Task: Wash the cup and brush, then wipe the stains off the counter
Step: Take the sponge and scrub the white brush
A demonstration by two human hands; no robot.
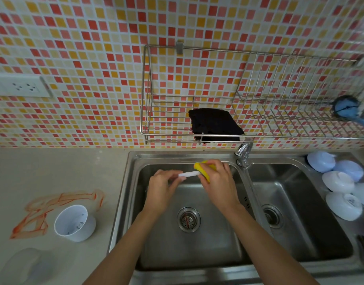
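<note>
Over the left sink basin, my left hand pinches one end of a thin white brush. The brush's other end is wrapped in a yellow sponge, which my right hand squeezes. A white cup stands upright on the grey counter left of the sink, with dark specks inside. Orange stains streak the counter behind and left of the cup.
The faucet stands between the two basins. A wire rack on the tiled wall holds a black cloth and a blue brush. Several white bowls lie overturned right of the right basin. A clear lid lies at the counter's near left.
</note>
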